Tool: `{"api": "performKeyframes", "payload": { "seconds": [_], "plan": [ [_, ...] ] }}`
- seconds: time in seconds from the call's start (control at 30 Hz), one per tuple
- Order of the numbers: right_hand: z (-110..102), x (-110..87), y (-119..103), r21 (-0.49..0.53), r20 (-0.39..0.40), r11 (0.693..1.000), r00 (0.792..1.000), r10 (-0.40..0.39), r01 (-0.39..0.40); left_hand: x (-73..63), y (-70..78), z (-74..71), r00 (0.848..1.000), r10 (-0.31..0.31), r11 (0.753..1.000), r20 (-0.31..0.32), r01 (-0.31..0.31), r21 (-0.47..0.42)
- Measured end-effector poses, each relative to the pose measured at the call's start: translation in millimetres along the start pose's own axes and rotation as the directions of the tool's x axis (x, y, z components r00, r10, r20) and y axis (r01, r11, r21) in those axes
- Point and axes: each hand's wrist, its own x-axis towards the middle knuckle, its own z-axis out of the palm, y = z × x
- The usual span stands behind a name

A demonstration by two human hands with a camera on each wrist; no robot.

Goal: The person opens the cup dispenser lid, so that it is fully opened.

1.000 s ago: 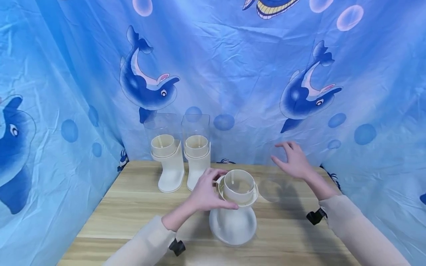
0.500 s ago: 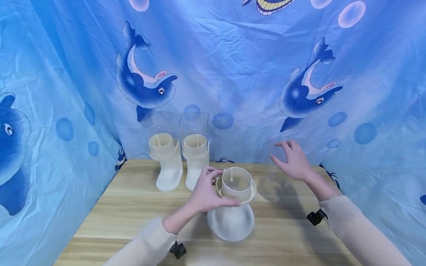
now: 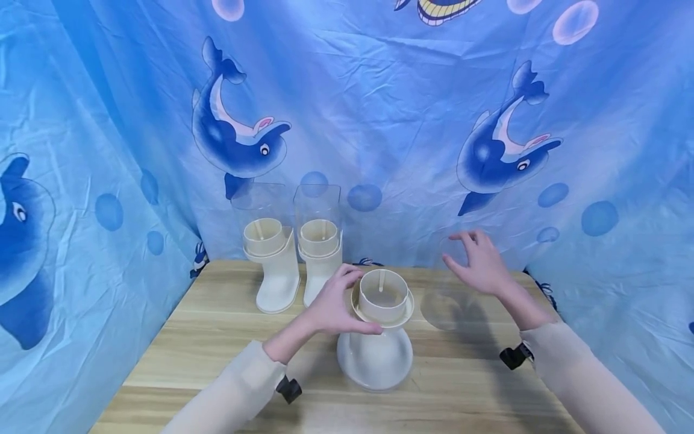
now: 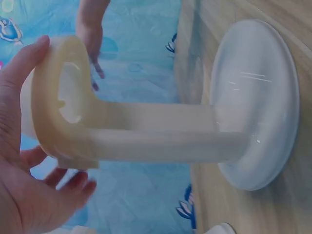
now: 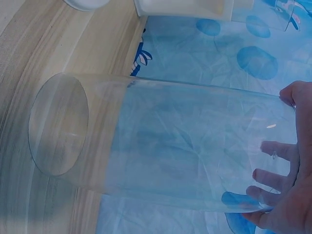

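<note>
My left hand [image 3: 337, 308] grips the ring-shaped top of a white dispenser stand [image 3: 375, 361], thumb along the front and fingers behind the rim. The stand is upright, its round base on the table, with an upright collar [image 3: 384, 298] inside the ring. In the left wrist view, a grooved white column [image 4: 165, 131] joins the ring to the base. To the right, my right hand [image 3: 479, 265] holds the upper end of a clear cylinder [image 5: 185, 141], fingers spread around it. This cylinder is barely visible in the head view; its lower end appears close over the wooden tabletop.
Two similar white stands [image 3: 278, 289] [image 3: 321, 277] with clear cylinders on top are at the back left of the wooden table [image 3: 217, 355]. A blue curtain [image 3: 379, 132] printed with dolphins hangs behind the table and along both sides.
My left hand and the white stand have shifted slightly back and left across the table. My right hand stays in nearly the same place with the clear cylinder.
</note>
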Motion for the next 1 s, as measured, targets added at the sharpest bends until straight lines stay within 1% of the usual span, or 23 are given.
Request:
{"api": "performKeyframes", "payload": {
  "seconds": [0.07,0.13,0.23,0.3,0.37,0.47,0.53,0.6,0.63,0.67,0.77,0.83,0.87,0.9,1.0],
  "plan": [
    [1,-0.5,0,0.000,-0.001,1.000,1.000,0.001,-0.001,-0.7,5.7,-0.1,1.000,0.008,0.999,-0.017,-0.008,0.035],
    [1,-0.6,1,0.002,-0.003,1.000,1.000,0.001,-0.001,-1.3,12.7,1.8,0.999,-0.002,0.998,-0.050,0.005,0.061],
    [2,-0.1,1,0.004,-0.015,1.000,1.000,-0.003,0.003,-0.6,21.3,4.5,0.995,-0.020,0.998,-0.102,0.026,0.065],
    [3,0.5,1,0.004,-0.020,1.000,1.000,-0.007,0.007,0.8,21.7,4.6,0.993,-0.022,0.997,-0.115,0.030,0.073],
    [3,0.9,1,0.002,-0.022,1.000,1.000,-0.008,0.008,2.7,20.0,2.0,0.995,-0.009,0.997,-0.096,0.016,0.076],
    [3,1.0,1,0.005,-0.013,1.000,1.000,-0.004,0.004,6.4,15.7,-4.5,0.999,0.030,0.996,-0.022,-0.028,0.086],
    [3,1.0,2,0.009,-0.011,1.000,1.000,-0.003,0.003,8.6,15.5,-8.9,0.998,0.057,0.995,0.023,-0.059,0.081],
    [3,1.0,2,0.009,-0.011,1.000,1.000,-0.002,0.002,10.5,18.3,-11.2,0.996,0.081,0.993,0.046,-0.084,0.086],
    [3,0.8,2,0.008,-0.011,1.000,1.000,0.000,0.000,11.1,20.5,-11.1,0.996,0.080,0.992,0.046,-0.084,0.094],
    [3,0.9,2,0.005,-0.011,1.000,1.000,0.000,0.000,11.6,23.5,-10.3,0.997,0.072,0.991,0.040,-0.076,0.106],
    [3,0.9,3,0.000,-0.007,1.000,1.000,0.004,-0.004,13.6,32.5,-5.0,1.000,0.017,0.989,0.018,-0.020,0.149],
    [3,1.1,3,-0.002,-0.005,1.000,1.000,0.006,-0.006,16.6,35.5,-1.4,1.000,-0.025,0.988,0.000,0.025,0.155],
    [3,1.4,3,-0.002,-0.005,1.000,1.000,0.006,-0.006,18.6,36.8,-0.6,0.999,-0.037,0.987,-0.008,0.037,0.156],
    [4,1.6,3,-0.003,-0.005,1.000,1.000,0.006,-0.006,20.8,36.9,-0.3,0.999,-0.047,0.987,-0.011,0.048,0.150],
    [5,2.5,4,-0.008,-0.008,1.000,1.000,0.002,-0.002,29.1,34.7,-0.6,0.998,-0.054,0.989,-0.013,0.056,0.136]
  ]
}}
